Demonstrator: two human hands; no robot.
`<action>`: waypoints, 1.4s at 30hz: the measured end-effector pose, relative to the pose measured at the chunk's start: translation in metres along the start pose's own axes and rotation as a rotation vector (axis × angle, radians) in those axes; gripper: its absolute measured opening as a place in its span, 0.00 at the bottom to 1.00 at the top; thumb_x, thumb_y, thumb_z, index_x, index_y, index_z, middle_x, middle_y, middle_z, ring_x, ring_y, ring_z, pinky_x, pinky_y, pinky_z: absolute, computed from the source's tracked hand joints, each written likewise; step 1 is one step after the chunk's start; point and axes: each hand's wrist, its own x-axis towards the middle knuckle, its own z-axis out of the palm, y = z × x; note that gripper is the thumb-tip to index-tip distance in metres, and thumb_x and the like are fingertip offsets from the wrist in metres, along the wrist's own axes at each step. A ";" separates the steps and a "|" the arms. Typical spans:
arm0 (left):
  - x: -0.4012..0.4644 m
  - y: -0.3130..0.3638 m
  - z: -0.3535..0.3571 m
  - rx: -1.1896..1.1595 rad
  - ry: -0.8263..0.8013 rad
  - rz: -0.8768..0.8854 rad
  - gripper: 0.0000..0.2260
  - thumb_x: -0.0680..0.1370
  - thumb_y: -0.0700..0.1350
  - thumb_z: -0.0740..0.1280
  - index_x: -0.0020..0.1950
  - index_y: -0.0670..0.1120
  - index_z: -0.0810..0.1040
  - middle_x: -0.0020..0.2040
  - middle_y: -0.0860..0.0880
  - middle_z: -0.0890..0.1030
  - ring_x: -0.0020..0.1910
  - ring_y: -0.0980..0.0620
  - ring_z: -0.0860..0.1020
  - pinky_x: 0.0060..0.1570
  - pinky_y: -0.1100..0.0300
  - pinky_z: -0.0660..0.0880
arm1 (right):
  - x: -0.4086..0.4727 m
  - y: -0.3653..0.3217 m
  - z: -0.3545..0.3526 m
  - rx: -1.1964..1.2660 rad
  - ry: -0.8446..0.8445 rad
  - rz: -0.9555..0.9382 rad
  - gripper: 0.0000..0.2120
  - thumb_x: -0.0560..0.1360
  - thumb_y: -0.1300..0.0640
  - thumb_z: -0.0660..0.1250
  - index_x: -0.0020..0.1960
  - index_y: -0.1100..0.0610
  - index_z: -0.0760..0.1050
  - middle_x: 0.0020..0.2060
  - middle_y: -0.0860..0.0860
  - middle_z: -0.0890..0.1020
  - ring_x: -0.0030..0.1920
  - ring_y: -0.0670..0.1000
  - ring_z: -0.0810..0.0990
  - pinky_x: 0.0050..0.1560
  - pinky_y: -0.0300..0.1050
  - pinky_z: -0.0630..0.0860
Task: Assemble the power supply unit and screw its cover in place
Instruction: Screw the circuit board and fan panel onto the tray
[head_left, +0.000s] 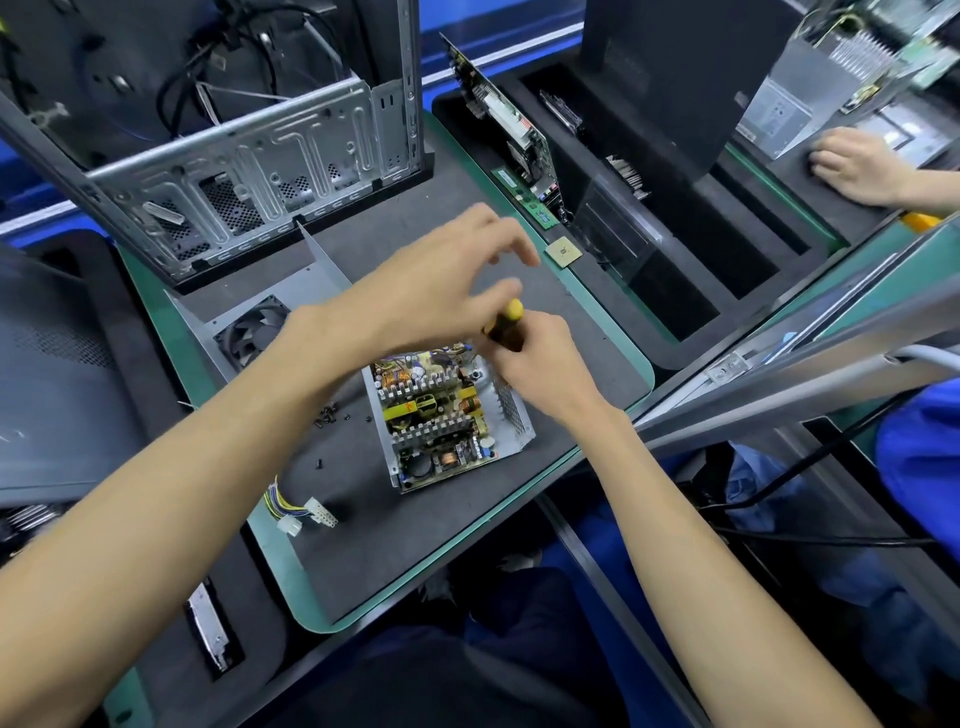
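Clearly I'd steady the rigid power supply unit (447, 421) by its metal walls, sparing the fragile board, while my right hand (540, 364) grips the screwdriver (506, 325) and my left hand (441, 291) hovers, fingers loosely spread.

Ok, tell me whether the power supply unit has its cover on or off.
Off. The power supply unit lies open on the mat, its circuit board, coils and heatsinks bare; the fan cover lies apart behind it.

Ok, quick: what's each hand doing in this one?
Left hand: open, fingers loosely spread above the screwdriver, holding nothing.
Right hand: gripping the screwdriver handle over the power supply unit.
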 end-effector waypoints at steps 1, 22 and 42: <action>0.001 -0.004 -0.001 -0.016 0.072 -0.022 0.09 0.82 0.46 0.62 0.62 0.51 0.77 0.58 0.50 0.76 0.56 0.52 0.76 0.59 0.46 0.74 | -0.001 -0.001 0.000 0.022 0.044 -0.029 0.10 0.79 0.55 0.73 0.39 0.48 0.81 0.27 0.40 0.80 0.28 0.41 0.76 0.32 0.31 0.67; 0.010 -0.069 0.078 -0.069 -0.039 -0.531 0.13 0.72 0.46 0.77 0.51 0.44 0.79 0.44 0.44 0.84 0.49 0.43 0.81 0.51 0.48 0.79 | -0.003 0.004 -0.009 0.123 0.159 0.214 0.19 0.75 0.42 0.74 0.43 0.53 0.69 0.40 0.49 0.76 0.41 0.52 0.79 0.44 0.44 0.76; -0.008 -0.058 0.105 0.093 0.181 -0.368 0.13 0.75 0.51 0.71 0.53 0.44 0.83 0.50 0.44 0.84 0.53 0.41 0.77 0.50 0.52 0.70 | -0.013 0.042 0.011 0.455 -0.078 0.366 0.15 0.81 0.50 0.71 0.44 0.52 0.66 0.36 0.41 0.76 0.43 0.40 0.79 0.48 0.35 0.72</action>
